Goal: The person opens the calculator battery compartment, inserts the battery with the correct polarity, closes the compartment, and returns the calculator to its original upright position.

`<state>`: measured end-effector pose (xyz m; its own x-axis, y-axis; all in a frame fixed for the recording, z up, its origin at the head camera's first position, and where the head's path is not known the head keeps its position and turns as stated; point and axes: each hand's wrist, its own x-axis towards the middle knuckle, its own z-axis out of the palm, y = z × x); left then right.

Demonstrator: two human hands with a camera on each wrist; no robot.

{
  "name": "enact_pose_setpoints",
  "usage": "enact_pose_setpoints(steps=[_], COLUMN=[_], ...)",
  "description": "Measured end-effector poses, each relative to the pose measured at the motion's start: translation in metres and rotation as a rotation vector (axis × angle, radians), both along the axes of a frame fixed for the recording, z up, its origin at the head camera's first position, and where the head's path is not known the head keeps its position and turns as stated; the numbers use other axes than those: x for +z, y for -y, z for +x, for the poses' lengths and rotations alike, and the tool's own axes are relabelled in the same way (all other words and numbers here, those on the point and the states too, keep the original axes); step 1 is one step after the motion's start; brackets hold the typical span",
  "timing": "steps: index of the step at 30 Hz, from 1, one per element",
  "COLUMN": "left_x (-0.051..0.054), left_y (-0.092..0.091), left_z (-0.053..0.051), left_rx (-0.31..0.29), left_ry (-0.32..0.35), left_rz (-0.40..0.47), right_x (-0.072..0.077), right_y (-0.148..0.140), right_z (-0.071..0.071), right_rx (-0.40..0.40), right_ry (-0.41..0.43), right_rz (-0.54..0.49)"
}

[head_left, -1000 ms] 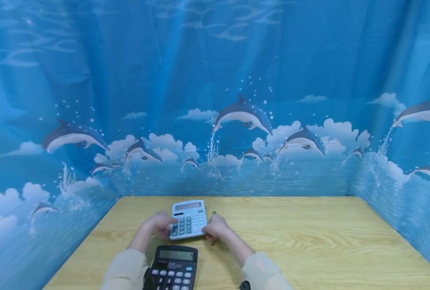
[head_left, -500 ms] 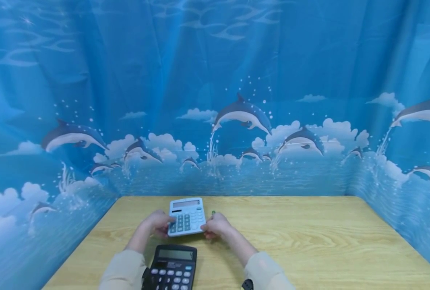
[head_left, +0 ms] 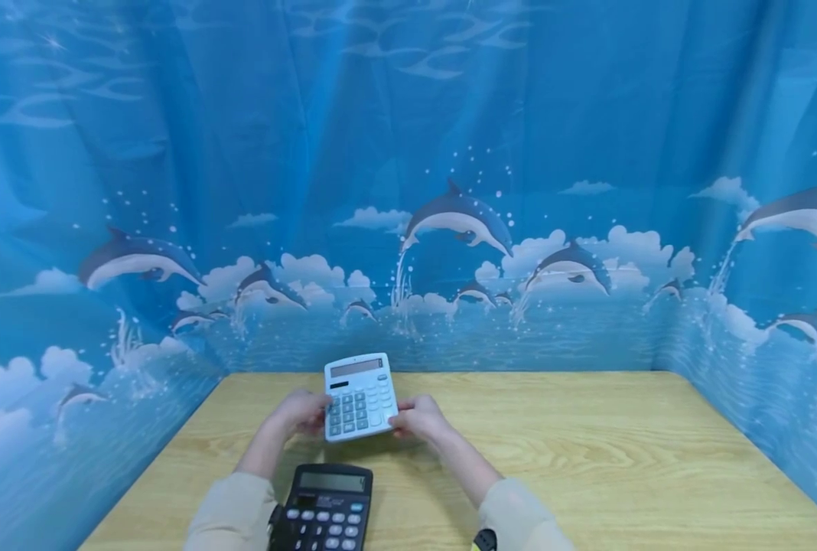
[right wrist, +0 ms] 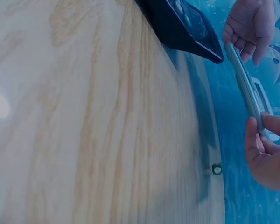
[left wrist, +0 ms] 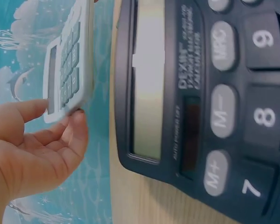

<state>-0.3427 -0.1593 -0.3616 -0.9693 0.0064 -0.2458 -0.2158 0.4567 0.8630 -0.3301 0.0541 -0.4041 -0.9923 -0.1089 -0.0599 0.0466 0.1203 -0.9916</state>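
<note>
A pale blue-white calculator (head_left: 359,386) is held up off the table between both hands, its keys and display facing the head camera. My left hand (head_left: 301,412) pinches its left edge, thumb on the front. On the opposite side, my right hand (head_left: 422,418) pinches the lower right edge. The left wrist view shows the left thumb and curled fingers at the edge of the pale calculator (left wrist: 67,70). Seen nearly edge-on in the right wrist view, the pale calculator (right wrist: 245,86) spans the gap between the hands. A black calculator (head_left: 333,497) lies nearer, beside the left forearm.
The wooden table (head_left: 587,459) stretches to the right. A small green and white item (right wrist: 217,169) sits near the table's edge in the right wrist view. Behind the table hangs a blue dolphin-print curtain (head_left: 408,153).
Both hands have lifted the pale calculator higher and tipped it more upright. The small green item behind the right hand no longer shows in the head view. The black calculator stays put.
</note>
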Motion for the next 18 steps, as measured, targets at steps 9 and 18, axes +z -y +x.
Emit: enact_pose_setpoints(steps=[9, 18], left_x=[0.010, 0.015], left_y=[-0.013, -0.027], left_z=[-0.003, -0.005], left_rx=[0.018, -0.007], left_ry=[-0.048, -0.126], left_rz=[0.116, 0.108], right_x=[0.010, 0.011], right_y=[-0.024, -0.049], right_z=[0.004, 0.008], right_rx=[0.021, 0.106], right_ry=[-0.049, -0.034], right_rz=[-0.062, -0.088])
